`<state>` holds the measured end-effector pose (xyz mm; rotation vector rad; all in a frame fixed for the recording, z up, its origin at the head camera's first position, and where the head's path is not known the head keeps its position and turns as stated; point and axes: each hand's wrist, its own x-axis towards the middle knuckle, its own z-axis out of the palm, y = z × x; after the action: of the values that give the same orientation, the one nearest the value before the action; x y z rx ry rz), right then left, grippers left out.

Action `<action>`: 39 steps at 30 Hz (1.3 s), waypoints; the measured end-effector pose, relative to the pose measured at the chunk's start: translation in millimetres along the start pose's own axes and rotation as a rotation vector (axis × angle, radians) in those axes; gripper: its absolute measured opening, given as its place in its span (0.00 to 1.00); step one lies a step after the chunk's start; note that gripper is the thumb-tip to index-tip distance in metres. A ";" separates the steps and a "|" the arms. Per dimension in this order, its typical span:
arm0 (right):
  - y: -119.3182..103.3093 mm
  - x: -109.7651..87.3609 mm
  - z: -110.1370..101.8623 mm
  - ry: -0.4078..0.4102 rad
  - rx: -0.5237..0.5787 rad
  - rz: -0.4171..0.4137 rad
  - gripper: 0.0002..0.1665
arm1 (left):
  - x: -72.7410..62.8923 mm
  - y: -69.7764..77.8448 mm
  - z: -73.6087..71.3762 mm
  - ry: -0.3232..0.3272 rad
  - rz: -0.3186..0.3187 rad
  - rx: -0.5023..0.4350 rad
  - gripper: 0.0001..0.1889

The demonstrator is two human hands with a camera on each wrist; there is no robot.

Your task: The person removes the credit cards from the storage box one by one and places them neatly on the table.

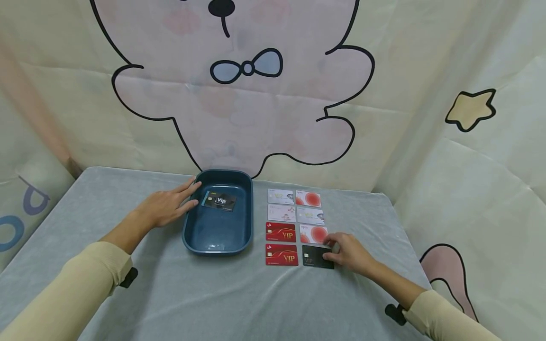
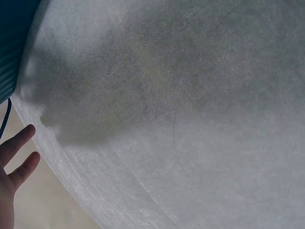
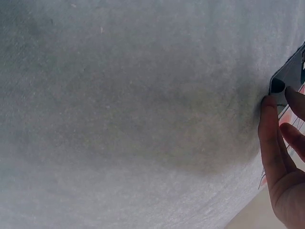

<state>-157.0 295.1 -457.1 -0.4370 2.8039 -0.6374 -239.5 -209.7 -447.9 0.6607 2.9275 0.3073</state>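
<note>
A dark blue plastic basin (image 1: 218, 237) stands on the cloth, left of the cards. Against its left rim lies my left hand (image 1: 170, 206), fingers extended. Inside the basin, toward its far end, is a black VIP card (image 1: 219, 201) that overlaps another card. My right hand (image 1: 347, 253) pinches the right end of a black card (image 1: 314, 256) at the near right corner of the card rows. In the right wrist view, the fingertips (image 3: 269, 101) are right at that card's edge. Two red VIP cards (image 1: 281, 255) lie just left of it.
Several white cards (image 1: 281, 213), some with red circles, fill the farther part of the two rows. Grey cloth (image 1: 213, 298) covers the table. A printed fabric backdrop (image 1: 273, 113) hangs behind the table and along its sides.
</note>
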 end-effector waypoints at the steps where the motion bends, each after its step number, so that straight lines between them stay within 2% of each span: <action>1: 0.1 0.4 -0.3 0.005 -0.012 -0.002 0.21 | -0.2 0.3 -0.3 0.001 0.000 0.001 0.34; 7: -4.5 8.9 -10.8 0.011 0.013 -0.028 0.20 | -0.8 1.3 -1.4 0.004 -0.001 0.006 0.34; 13: -23.7 33.6 -33.0 -0.017 0.164 -0.045 0.24 | -1.0 1.2 -2.1 0.005 0.006 0.007 0.34; 21: -69.0 78.1 -57.1 -0.023 0.314 -0.139 0.26 | 0.6 1.5 -1.4 -0.002 0.007 0.005 0.34; 26: -104.7 102.8 -66.0 0.005 0.520 -0.199 0.24 | 0.5 1.3 -1.0 -0.008 0.000 0.005 0.34; 32: -140.1 125.5 -65.4 -0.017 0.677 -0.218 0.26 | 0.6 1.8 -1.9 -0.013 -0.003 0.002 0.34; 39: -167.9 146.0 -46.1 -0.107 0.782 -0.165 0.26 | 0.5 1.0 -0.8 -0.016 -0.005 0.010 0.34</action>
<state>-266.3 119.1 -363.9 -0.5075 2.1846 -1.5861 -239.7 -208.7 -446.9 0.6541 2.9168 0.2864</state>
